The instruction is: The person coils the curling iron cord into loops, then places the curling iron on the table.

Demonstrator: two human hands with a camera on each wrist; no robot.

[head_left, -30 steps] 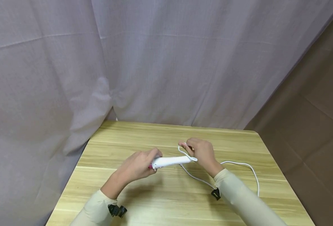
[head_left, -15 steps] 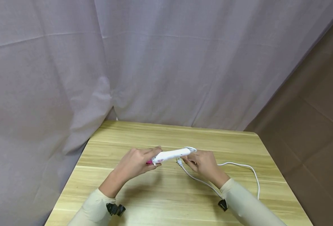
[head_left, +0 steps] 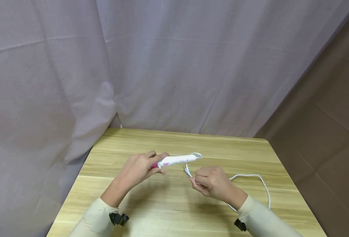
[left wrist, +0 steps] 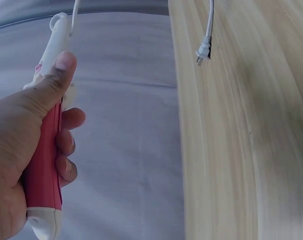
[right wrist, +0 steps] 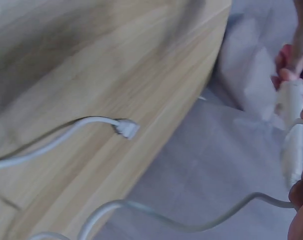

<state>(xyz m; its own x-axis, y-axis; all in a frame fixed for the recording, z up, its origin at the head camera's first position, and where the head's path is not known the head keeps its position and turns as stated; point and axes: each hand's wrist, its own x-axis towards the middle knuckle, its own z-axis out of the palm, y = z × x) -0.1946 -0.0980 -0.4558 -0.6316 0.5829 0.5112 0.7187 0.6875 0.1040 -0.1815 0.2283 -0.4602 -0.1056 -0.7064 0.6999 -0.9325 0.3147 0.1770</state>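
Observation:
My left hand (head_left: 138,169) grips a hair straightener (head_left: 177,160) above the table. Its thumb lies along the white handle and its fingers curl round the red section (left wrist: 44,160), seen in the left wrist view. Lower right of the handle end, my right hand (head_left: 214,182) pinches the white cord (right wrist: 191,227) between thumb and fingers, which show only partly at the right wrist view's edge. A small loop of cord (head_left: 196,154) hangs at the handle's tip. The two-prong plug (left wrist: 203,50) lies on the wood, apart from both hands.
The wooden table (head_left: 162,207) has a grey curtain (head_left: 174,82) behind and to its left, and a brown cloth wall (head_left: 322,131) on the right. More white cord (head_left: 252,175) curves over the table right of my right hand.
My right hand has come down from the handle's end toward me, with the cord in its fingers. The straightener has turned and shifted slightly left in my left hand. The plug has come into view.

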